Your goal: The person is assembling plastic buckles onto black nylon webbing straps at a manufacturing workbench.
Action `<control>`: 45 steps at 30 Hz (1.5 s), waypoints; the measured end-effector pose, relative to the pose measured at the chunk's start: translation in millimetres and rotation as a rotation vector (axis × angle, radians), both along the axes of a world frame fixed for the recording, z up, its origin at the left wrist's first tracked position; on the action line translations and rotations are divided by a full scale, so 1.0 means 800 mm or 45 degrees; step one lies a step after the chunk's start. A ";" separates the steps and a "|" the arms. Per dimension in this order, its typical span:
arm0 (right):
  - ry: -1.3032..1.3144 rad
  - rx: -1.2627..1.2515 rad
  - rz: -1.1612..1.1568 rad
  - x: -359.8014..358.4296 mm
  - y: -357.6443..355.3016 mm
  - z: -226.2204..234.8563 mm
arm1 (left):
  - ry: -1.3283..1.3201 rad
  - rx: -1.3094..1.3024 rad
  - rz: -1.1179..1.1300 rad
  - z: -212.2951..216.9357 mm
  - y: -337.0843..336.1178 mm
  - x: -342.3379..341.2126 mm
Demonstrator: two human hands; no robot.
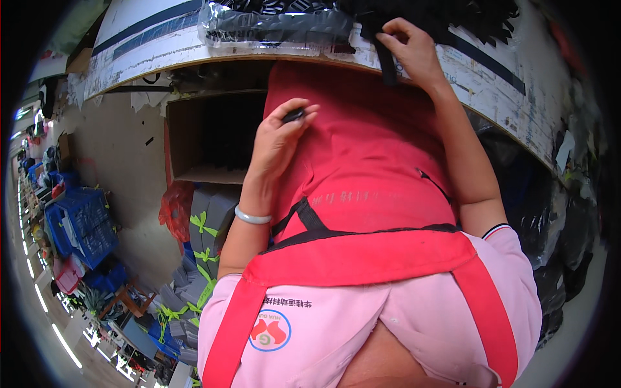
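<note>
My left hand (pixel 275 139) is raised over the red apron (pixel 362 174), short of the table edge. Its curled fingers are closed on a small black piece (pixel 293 115), too little of which shows to name its kind. Over the table edge, my right hand (pixel 417 55) pinches a black strap (pixel 387 63) between thumb and fingers. The strap's lower end hangs down over the edge. Just beyond that hand lies a heap of black pieces (pixel 479 16). A clear plastic bag (pixel 272 29) with black items inside lies to its left on the table.
The worn white tabletop (pixel 155 55) curves across the front. Under it stands an open cardboard box (pixel 213 139). To my left are a red plastic bag (pixel 176 210), grey bundles tied with green ribbon (pixel 206 226) and blue crates (pixel 84 226). Dark plastic bags (pixel 537 213) are on the right.
</note>
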State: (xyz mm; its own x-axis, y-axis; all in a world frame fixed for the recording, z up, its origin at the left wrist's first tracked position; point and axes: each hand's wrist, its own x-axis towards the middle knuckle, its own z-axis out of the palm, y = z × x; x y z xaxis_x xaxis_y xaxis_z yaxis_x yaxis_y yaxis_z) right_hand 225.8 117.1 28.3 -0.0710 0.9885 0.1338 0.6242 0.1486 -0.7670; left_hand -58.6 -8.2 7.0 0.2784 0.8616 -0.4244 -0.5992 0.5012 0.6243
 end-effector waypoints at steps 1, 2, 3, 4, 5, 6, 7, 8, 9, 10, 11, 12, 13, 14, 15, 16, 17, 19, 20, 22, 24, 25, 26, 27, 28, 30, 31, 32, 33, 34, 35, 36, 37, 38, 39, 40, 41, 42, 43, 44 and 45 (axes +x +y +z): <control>0.145 -0.028 0.031 0.006 -0.001 0.001 | 0.087 0.106 -0.014 0.001 0.004 0.015; 0.282 -0.070 0.012 0.010 -0.008 0.003 | 0.142 0.139 -0.054 0.006 0.008 0.025; 0.423 -0.115 0.005 0.005 -0.018 0.013 | 0.203 0.171 -0.081 0.011 0.010 0.030; 0.542 -0.141 0.014 -0.005 -0.032 0.025 | 0.215 0.160 -0.068 0.013 0.013 0.035; 0.554 -0.154 0.029 -0.014 -0.045 0.034 | 0.238 0.213 -0.077 0.014 0.015 0.038; 0.555 -0.322 0.141 -0.019 -0.058 0.042 | 0.258 0.269 -0.095 0.014 0.018 0.042; 0.552 -0.488 0.250 -0.023 -0.071 0.048 | 0.266 0.262 -0.094 0.014 0.020 0.046; 0.641 -0.650 0.323 -0.031 -0.082 0.049 | 0.297 0.291 -0.090 0.013 0.022 0.048; 0.719 -0.742 0.374 -0.038 -0.095 0.047 | 0.323 0.320 -0.097 0.013 0.022 0.052; 0.736 -0.840 0.374 -0.044 -0.104 0.043 | 0.331 0.318 -0.092 0.018 0.022 0.056; 0.752 -0.937 0.374 -0.050 -0.110 0.040 | 0.335 0.313 -0.098 0.016 0.021 0.057; 0.811 -0.978 0.382 -0.056 -0.114 0.039 | 0.366 0.334 -0.052 0.013 0.020 0.057; 0.818 -0.981 0.382 -0.057 -0.116 0.033 | 0.398 0.357 -0.005 0.012 0.019 0.057; 0.912 -1.061 0.381 -0.057 -0.116 0.025 | 0.403 0.354 -0.008 0.012 0.017 0.057; 1.005 -1.140 0.379 -0.057 -0.114 0.020 | 0.419 0.305 -0.033 0.013 0.015 0.057; 1.009 -1.142 0.377 -0.058 -0.112 0.019 | 0.435 0.257 -0.058 0.013 0.014 0.056; 1.015 -1.094 0.338 -0.060 -0.110 0.019 | 0.436 0.255 -0.062 0.010 0.014 0.055; 1.019 -1.052 0.307 -0.062 -0.106 0.023 | 0.469 0.283 -0.304 0.002 0.011 0.048; 0.998 -1.059 0.318 -0.062 -0.105 0.028 | 0.494 0.278 -0.312 -0.001 0.008 0.047; 0.976 -1.069 0.323 -0.062 -0.107 0.029 | 0.419 0.261 -0.235 -0.001 0.006 0.050; 0.948 -1.162 0.392 -0.062 -0.110 0.025 | 0.345 0.244 -0.156 0.003 0.005 0.054; 0.948 -1.166 0.392 -0.063 -0.112 0.026 | 0.364 0.235 -0.086 0.007 0.006 0.057; 0.978 -1.210 0.358 -0.064 -0.114 0.027 | 0.384 0.224 -0.017 0.009 0.007 0.059; 1.008 -1.253 0.320 -0.065 -0.115 0.027 | 0.382 0.222 -0.017 0.009 0.007 0.060; 1.094 -1.250 0.267 -0.066 -0.116 0.025 | 0.465 0.317 -0.030 0.009 0.008 0.060; 1.184 -1.217 0.236 -0.064 -0.114 0.017 | 0.550 0.409 -0.043 0.006 0.007 0.062; 1.273 -1.180 0.206 -0.065 -0.113 0.016 | 0.613 0.435 -0.043 0.002 0.006 0.062; 1.284 -1.167 0.199 -0.067 -0.113 0.017 | 0.675 0.460 -0.044 -0.001 0.005 0.063; 1.285 -1.169 0.197 -0.068 -0.113 0.016 | 0.674 0.457 -0.046 -0.002 0.006 0.064; 1.318 -1.175 0.183 -0.068 -0.114 0.016 | 0.813 0.593 0.006 -0.002 0.007 0.066; 1.352 -1.181 0.168 -0.069 -0.114 0.015 | 0.951 0.729 0.059 -0.003 0.008 0.067; 1.354 -1.184 0.165 -0.070 -0.114 0.016 | 0.951 0.727 0.056 -0.004 0.009 0.067; 1.426 -1.195 0.161 -0.072 -0.114 0.019 | 1.016 0.788 0.073 -0.005 0.012 0.067; 1.498 -1.205 0.155 -0.073 -0.113 0.020 | 1.080 0.850 0.090 -0.006 0.013 0.067; 1.501 -1.207 0.152 -0.073 -0.113 0.019 | 1.080 0.847 0.086 -0.006 0.014 0.068; 1.516 -1.174 0.155 -0.073 -0.112 0.018 | 1.079 0.826 0.093 -0.007 0.015 0.069; 1.531 -1.141 0.158 -0.072 -0.111 0.017 | 1.079 0.805 0.101 -0.007 0.016 0.070; 1.534 -1.143 0.154 -0.072 -0.110 0.015 | 1.079 0.803 0.096 -0.007 0.016 0.072; 1.576 -1.174 0.153 -0.071 -0.109 0.013 | 1.067 0.783 0.122 -0.006 0.016 0.074; 1.617 -1.205 0.151 -0.071 -0.108 0.012 | 1.055 0.763 0.148 -0.005 0.017 0.076; 1.620 -1.208 0.146 -0.071 -0.108 0.011 | 1.056 0.759 0.143 -0.005 0.017 0.076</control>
State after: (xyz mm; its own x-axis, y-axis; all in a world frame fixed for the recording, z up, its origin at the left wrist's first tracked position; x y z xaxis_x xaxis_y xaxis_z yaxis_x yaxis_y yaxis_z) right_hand 169.0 30.9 37.2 -0.4755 0.7415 -0.4734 -0.4488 -0.6672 -0.5945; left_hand 2.5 5.7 3.2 -0.0029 0.9982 0.0593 0.1095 -0.0586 0.9923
